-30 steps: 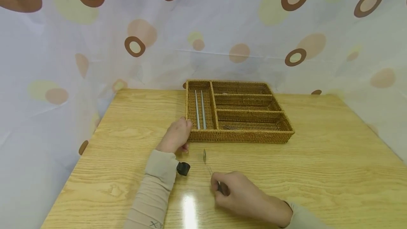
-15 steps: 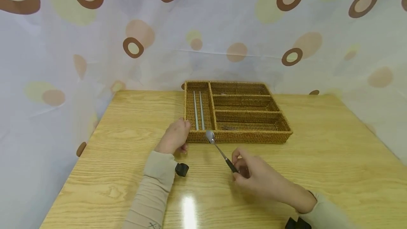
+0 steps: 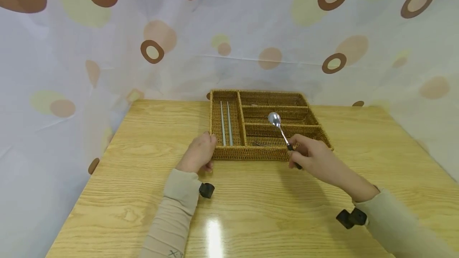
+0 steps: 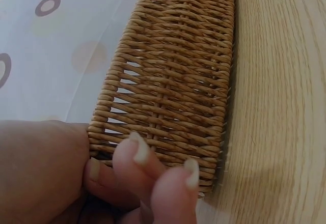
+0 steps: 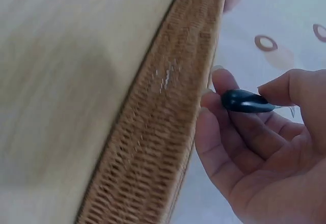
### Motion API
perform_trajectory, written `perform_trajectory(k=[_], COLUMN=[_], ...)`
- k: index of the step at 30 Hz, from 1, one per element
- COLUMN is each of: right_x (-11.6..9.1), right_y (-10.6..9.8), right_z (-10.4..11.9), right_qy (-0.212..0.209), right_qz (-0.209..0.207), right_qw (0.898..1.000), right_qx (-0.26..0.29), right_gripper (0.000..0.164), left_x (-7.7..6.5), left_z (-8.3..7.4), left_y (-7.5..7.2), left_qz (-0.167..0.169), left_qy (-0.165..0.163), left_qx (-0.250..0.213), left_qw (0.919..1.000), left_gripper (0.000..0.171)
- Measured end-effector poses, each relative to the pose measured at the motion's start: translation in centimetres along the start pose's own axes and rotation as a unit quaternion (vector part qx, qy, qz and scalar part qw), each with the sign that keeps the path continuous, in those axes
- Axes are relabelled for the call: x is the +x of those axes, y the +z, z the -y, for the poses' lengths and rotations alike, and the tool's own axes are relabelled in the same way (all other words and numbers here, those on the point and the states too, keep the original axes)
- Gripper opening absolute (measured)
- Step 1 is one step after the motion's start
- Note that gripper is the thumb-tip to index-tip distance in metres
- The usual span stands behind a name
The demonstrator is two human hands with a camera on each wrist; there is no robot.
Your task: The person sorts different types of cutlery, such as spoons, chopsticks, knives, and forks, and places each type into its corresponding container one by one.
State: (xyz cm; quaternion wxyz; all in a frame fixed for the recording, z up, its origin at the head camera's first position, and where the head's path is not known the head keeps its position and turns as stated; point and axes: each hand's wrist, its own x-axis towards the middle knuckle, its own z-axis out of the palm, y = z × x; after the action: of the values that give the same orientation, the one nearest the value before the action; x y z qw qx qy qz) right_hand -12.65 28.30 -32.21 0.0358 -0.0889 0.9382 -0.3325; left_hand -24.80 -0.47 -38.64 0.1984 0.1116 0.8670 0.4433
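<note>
A spoon (image 3: pixel 274 119) with a shiny metal bowl and a dark handle is pinched by my right hand (image 3: pixel 317 158). Its bowl points away from me, above the wicker cutlery tray (image 3: pixel 229 153). In the right wrist view the dark spoon handle (image 5: pixel 247 102) sits between thumb and fingers, beside the tray's front wall (image 5: pixel 153 117). My left hand (image 3: pixel 199 152) grips the tray's front left corner. Up close in the left wrist view, its fingertips (image 4: pixel 140 150) lie against the woven wall (image 4: pixel 168 71). Two pale chopsticks (image 3: pixel 226 124) lie in the tray's left compartment.
Dark, thin metal utensils (image 3: pixel 261 144) lie in the tray's front right compartment. A small pale piece (image 3: pixel 254 105) shows in the back compartment. The tray stands near the back of the wooden table (image 3: pixel 161 130), before a patterned cloth (image 3: pixel 193 31).
My right hand has raised the spoon off the table and carried it forward and to the right, over the tray. My left hand stays at the tray's corner.
</note>
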Motion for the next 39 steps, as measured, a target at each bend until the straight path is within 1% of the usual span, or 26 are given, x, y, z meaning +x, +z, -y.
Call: perform_trajectory(k=[4, 6, 10, 13, 16, 18, 21, 24, 27, 30, 34, 36, 39], right_x=[1.5, 2.4, 4.2, 5.6, 7.1, 8.0, 9.1, 9.9, 11.0, 12.3, 13.6, 14.2, 15.2], right_y=[-1.4, -1.8, -2.6, -3.1, -3.7, -4.0, -4.7, -5.1, -5.3, -5.0, -4.6, -4.4, -4.2], right_z=[-0.4, -0.6, -0.7, -0.8, -0.9, -0.9, -0.7, -0.3, -0.3, -0.7, -0.9, -0.8, -0.5], right_qy=[-0.001, -0.007, 0.002, 0.008, -0.007, -0.023, -0.037, -0.048, -0.046, -0.037, -0.006, 0.007, 0.011], right_qz=[-0.002, -0.007, -0.014, -0.018, -0.036, -0.053, -0.076, -0.081, -0.065, -0.039, 0.007, 0.029, 0.042], right_qw=[1.0, 1.0, 0.999, 0.999, 0.997, 0.995, 0.992, 0.988, 0.985, 0.984, 0.986, 0.986, 0.983], right_qx=[0.002, -0.009, -0.032, -0.049, -0.069, -0.08, -0.095, -0.124, -0.152, -0.168, -0.164, -0.161, -0.177], right_gripper=[0.01, 0.01, 0.016, 0.024, 0.031, 0.031, 0.025, 0.02, 0.019, 0.022, 0.027, 0.027, 0.025], left_x=[0.0, 0.1, 0.2, 0.2, 0.2, 0.1, 0.1, 0.0, 0.0, 0.1, 0.1, 0.2, 0.2], left_z=[0.0, 0.0, 0.1, 0.2, 0.1, 0.1, -0.1, -0.2, -0.2, -0.1, 0.0, 0.1, 0.1], left_y=[0.0, 0.0, 0.0, 0.1, 0.1, 0.1, 0.2, 0.1, 0.1, 0.1, 0.2, 0.2, 0.2], left_qz=[-0.002, -0.003, -0.003, -0.003, -0.006, -0.008, -0.011, -0.016, -0.017, -0.014, -0.013, -0.015, -0.017], left_qy=[-0.002, -0.001, -0.002, -0.003, -0.003, -0.002, 0.001, 0.004, 0.003, 0.0, 0.002, 0.003, 0.004], left_qx=[0.0, 0.002, 0.003, 0.002, -0.002, -0.004, -0.003, 0.003, 0.004, 0.001, -0.002, 0.0, 0.0], left_qw=[1.0, 1.0, 1.0, 1.0, 1.0, 1.0, 0.9999, 0.9999, 0.9998, 0.9999, 0.9999, 0.9999, 0.9998], left_gripper=[0.058, 0.058, 0.058, 0.058, 0.058, 0.058, 0.058, 0.058, 0.058, 0.058, 0.058, 0.058, 0.058])
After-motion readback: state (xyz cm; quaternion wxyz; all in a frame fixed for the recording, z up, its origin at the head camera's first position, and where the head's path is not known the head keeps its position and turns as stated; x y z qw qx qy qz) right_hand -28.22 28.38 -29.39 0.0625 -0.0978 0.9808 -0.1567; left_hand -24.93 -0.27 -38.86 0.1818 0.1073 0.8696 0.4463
